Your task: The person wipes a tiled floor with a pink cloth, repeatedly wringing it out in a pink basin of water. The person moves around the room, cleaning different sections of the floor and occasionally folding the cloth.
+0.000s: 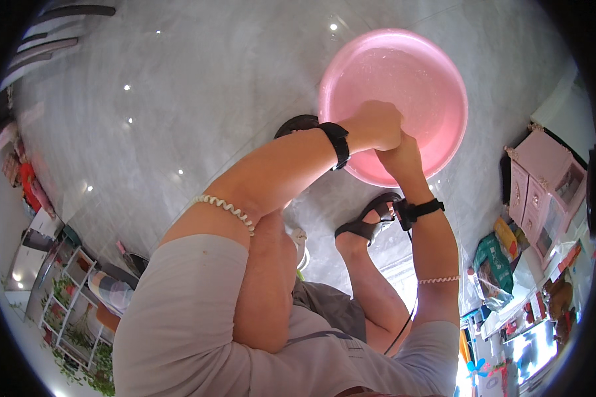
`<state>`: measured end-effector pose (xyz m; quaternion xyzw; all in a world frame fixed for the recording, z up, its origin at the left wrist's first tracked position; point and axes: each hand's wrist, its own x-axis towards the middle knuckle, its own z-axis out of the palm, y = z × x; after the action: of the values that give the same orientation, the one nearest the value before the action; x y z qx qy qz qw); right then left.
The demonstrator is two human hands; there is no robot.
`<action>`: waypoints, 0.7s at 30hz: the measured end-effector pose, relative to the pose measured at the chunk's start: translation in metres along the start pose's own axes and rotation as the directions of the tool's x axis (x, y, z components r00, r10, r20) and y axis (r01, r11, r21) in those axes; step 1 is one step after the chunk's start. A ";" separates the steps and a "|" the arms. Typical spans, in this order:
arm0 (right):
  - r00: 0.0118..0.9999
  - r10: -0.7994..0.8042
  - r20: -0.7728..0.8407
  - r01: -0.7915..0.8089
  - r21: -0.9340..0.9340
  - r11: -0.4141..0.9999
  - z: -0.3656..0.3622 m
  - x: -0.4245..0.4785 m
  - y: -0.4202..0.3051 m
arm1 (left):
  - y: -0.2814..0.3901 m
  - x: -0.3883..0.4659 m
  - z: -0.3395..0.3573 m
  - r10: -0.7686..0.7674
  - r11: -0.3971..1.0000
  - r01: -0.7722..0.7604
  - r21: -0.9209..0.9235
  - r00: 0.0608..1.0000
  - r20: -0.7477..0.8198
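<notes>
A round pink plastic basin (439, 94) stands on the grey floor before me; it seems to hold shallow clear water. My left hand (377, 124) is curled over its near half, knuckles up. Pressed against it on the near side is my right hand (401, 154), also curled. Whatever may be between the fingers is hidden by the backs of the hands. Black straps circle both wrists, the right one bearing a small dark device (405, 214). White coiled bands sit farther up each arm, the left one (226, 207) near the elbow.
My dark sandals, the right one (365, 226) plainly seen, flank the basin's near side. A thin black cable (402, 332) runs along my right arm. Right stand a pink cabinet (541, 183) and a green bag (491, 263); left, a white plant rack (62, 307). Dark bars (74, 12) lie far left.
</notes>
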<state>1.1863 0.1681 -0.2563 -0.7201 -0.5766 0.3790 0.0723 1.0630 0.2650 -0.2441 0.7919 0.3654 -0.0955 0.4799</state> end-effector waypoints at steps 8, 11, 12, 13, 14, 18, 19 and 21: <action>0.826 0.197 0.528 -0.562 0.747 0.354 -0.035 -0.006 0.038 | -0.003 -0.021 0.002 0.416 0.891 -0.443 -0.095 0.883 -0.218; 0.830 0.106 0.548 -0.557 0.800 0.222 -0.045 -0.023 0.033 | -0.003 -0.030 0.003 0.804 0.571 -0.615 0.544 0.552 -0.221; 0.845 0.119 0.521 -0.534 0.808 0.249 -0.055 -0.032 0.018 | 0.001 -0.029 0.010 0.825 0.553 -0.626 0.549 0.503 -0.257; 0.856 0.120 0.504 -0.516 0.812 0.273 -0.062 -0.038 0.007 | 0.004 -0.030 0.020 0.836 0.543 -0.629 0.556 0.465 -0.291; 0.850 0.056 0.523 -0.522 0.825 0.216 -0.066 -0.040 0.005 | 0.005 -0.030 0.029 0.845 0.534 -0.630 0.564 0.426 -0.324; 0.620 -0.104 0.778 -0.603 0.557 0.570 -0.081 -0.045 0.051 | 0.017 -0.024 0.042 0.881 0.473 -0.554 0.685 0.305 -0.361; 0.629 -0.093 0.772 -0.596 0.555 0.580 -0.079 -0.045 0.054 | 0.019 -0.023 0.040 0.892 0.452 -0.540 0.710 0.290 -0.347; 0.644 -0.072 0.762 -0.582 0.549 0.599 -0.078 -0.048 0.053 | 0.018 -0.025 0.039 0.891 0.446 -0.560 0.698 0.347 -0.291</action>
<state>1.2739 0.1343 -0.2077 -0.4923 -0.2192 0.8391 0.0740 1.0650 0.2151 -0.2391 0.9400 0.0548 0.3212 0.1009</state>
